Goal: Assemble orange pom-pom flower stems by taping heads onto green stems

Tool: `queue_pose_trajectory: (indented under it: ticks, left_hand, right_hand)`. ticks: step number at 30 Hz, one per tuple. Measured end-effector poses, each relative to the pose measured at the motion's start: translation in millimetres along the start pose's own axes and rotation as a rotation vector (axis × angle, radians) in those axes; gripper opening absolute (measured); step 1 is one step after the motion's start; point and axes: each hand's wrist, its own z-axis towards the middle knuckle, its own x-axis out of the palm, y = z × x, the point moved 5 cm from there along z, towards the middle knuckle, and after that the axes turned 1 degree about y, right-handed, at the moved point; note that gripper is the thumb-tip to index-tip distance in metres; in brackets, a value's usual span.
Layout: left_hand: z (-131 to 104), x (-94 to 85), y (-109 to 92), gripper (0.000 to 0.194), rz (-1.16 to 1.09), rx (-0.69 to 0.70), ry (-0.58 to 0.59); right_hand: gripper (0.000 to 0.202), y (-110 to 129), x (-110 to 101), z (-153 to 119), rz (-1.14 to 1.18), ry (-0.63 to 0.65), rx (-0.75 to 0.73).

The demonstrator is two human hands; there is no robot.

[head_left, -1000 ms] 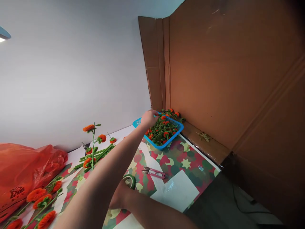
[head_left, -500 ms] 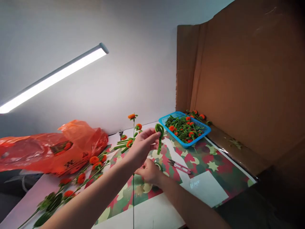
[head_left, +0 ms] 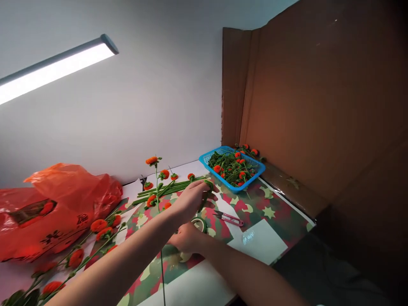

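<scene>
My left hand (head_left: 195,196) reaches forward over the table, its fingers closed on a curled green fuzzy pipe cleaner (head_left: 208,184) with one end hanging down. Below it my right hand (head_left: 186,239) is closed by the thin stem of an upright flower stalk (head_left: 163,272) and seems to pinch it; the fingertips are partly hidden. Fuzzy orange blooms (head_left: 151,161) and small green buds sit along the upper stalk, which passes behind my left forearm. Close behind my right hand lies a roll of green tape (head_left: 199,224). Pink-handled thread snips (head_left: 230,218) rest to the right.
A blue basket (head_left: 234,187) holds orange flowers and greenery. Green fuzzy stems (head_left: 145,196) lie at the back. At left are a red plastic bag (head_left: 70,221) and finished-looking flower sprays (head_left: 76,257). Cardboard (head_left: 302,93) walls the right side; a lamp (head_left: 63,63) hangs upper left.
My left hand has moved lower and forward with the curled pipe cleaner. The view has swung right, so most things sit further left. The flower stalk stays upright by my right hand.
</scene>
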Motion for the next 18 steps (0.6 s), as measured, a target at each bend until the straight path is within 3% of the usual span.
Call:
queue_pose_trajectory:
  ticks: [4, 10, 15, 18]
  left_hand:
    - [43.0, 18.6, 1.9, 0.003, 0.002, -0.043, 0.024]
    - [88.0, 30.9, 5.6, 0.029, 0.069, -0.076, 0.071]
    - [106.5, 38.8, 12.5, 0.035, 0.113, -0.080, 0.118]
    - [122.1, 44.4, 6.1, 0.031, 0.120, -0.064, 0.127]
  right_hand:
    - [0.037, -1.9, 1.3, 1.3, 0.057, 0.027, 0.028]
    - [0.007, 1.9, 1.5, 1.8, -0.020, 0.069, 0.027]
    - [0.012, 2.2, 3.4, 3.3, -0.046, 0.059, -0.014]
    - [0.013, -1.3, 5.2, 3.4, -0.068, 0.061, -0.025]
